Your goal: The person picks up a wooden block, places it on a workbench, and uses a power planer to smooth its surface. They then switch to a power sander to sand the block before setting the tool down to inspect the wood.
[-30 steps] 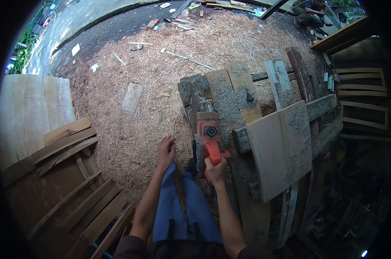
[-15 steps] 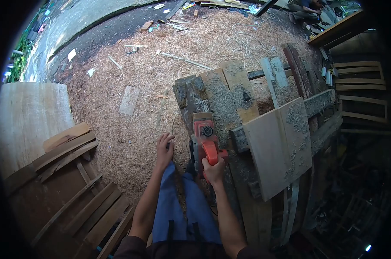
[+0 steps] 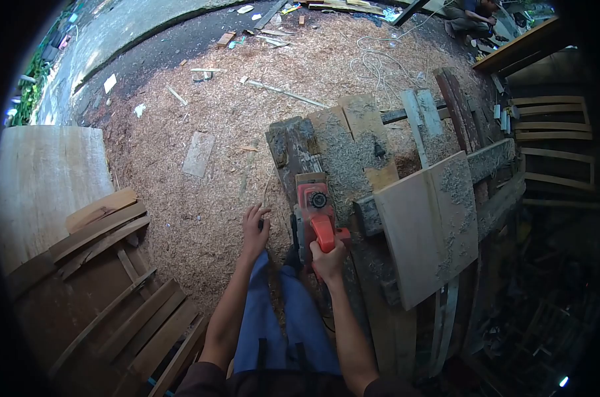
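My right hand (image 3: 328, 261) is wrapped around the handle of a red electric planer (image 3: 316, 210). The planer sits on a rough, weathered timber (image 3: 292, 149) at the left side of a makeshift bench, a black knob on its front. To the left of the planer, my left hand (image 3: 254, 228) hovers over the shavings with its fingers stretched out, touching no tool. A small dark patch shows by its fingers; I cannot make out what it is. Right of the planer lies a pale wooden panel (image 3: 415, 231), partly covered with shavings.
Wood shavings (image 3: 181, 192) cover the ground. Stacked boards (image 3: 108, 228) and a plywood sheet (image 3: 55, 178) lie at left. A loose pale cord (image 3: 379, 63) coils beyond the bench. Wooden frames (image 3: 554, 119) stand at right. Another person (image 3: 470, 16) crouches at the far right.
Almost nothing differs. The view has shifted very slightly, while both hands and the planer keep their places.
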`<state>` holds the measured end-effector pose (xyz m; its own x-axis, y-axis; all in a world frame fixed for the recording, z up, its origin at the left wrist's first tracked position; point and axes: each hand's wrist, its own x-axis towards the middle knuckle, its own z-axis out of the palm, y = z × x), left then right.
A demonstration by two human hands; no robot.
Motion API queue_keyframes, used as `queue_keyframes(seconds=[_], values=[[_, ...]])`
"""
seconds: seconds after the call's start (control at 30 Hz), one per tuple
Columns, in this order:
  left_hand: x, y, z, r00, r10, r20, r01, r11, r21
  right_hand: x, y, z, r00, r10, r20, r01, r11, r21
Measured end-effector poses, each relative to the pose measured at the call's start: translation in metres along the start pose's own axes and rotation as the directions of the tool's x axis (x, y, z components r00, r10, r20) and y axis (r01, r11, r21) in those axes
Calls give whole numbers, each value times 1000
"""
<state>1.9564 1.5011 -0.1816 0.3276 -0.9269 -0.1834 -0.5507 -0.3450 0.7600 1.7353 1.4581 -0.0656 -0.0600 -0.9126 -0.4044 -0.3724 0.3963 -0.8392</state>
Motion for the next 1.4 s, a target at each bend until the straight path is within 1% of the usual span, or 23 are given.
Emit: queue_keyframes(seconds=[0.07,0.27,0.4,0.47,0.6,0.67,0.87,0.97,1.07,1.17,1.3,1.4], values=[[1,5,-3,1000,-17,-5,16,1000,-25,1,0,-1,999,35,10,-35,999,-26],[0,2,-8,999,-51,19,51,999,1,5,-1,0,999,38,19,-38,999,-11],[0,-3,-8,999,-41,10,41,999,4,8,-6,0,999,40,27,-40,999,-11],[0,-3,-8,1000,-23,8,23,1000,4,10,-7,1,999,26,25,-26,1000,-13],[0,-1,-8,999,-32,3,32,999,17,12,-9,3,1000,3,19,-2,1000,-27],[1,-2,-7,1000,-22,-2,22,1000,12,13,-10,4,1000,-30,4,30,1000,4],[2,-3,-5,999,-37,10,37,999,14,16,-6,5,1000,-22,18,22,1000,12],[1,0,-5,999,-35,18,35,999,15,17,-6,6,999,-38,-4,38,999,-3],[-3,3,-4,998,-44,33,43,998,45,19,-13,5,1000,-21,4,21,1000,-19],[-5,1,-1,999,-35,35,33,999,38,23,-22,6,1000,-26,-1,26,999,-28],[-10,-2,1,1000,-18,23,17,999,33,25,-24,7,1000,-30,0,30,999,-20],[-13,2,-2,999,-19,41,17,999,41,25,-21,8,998,-55,-9,55,998,3]])
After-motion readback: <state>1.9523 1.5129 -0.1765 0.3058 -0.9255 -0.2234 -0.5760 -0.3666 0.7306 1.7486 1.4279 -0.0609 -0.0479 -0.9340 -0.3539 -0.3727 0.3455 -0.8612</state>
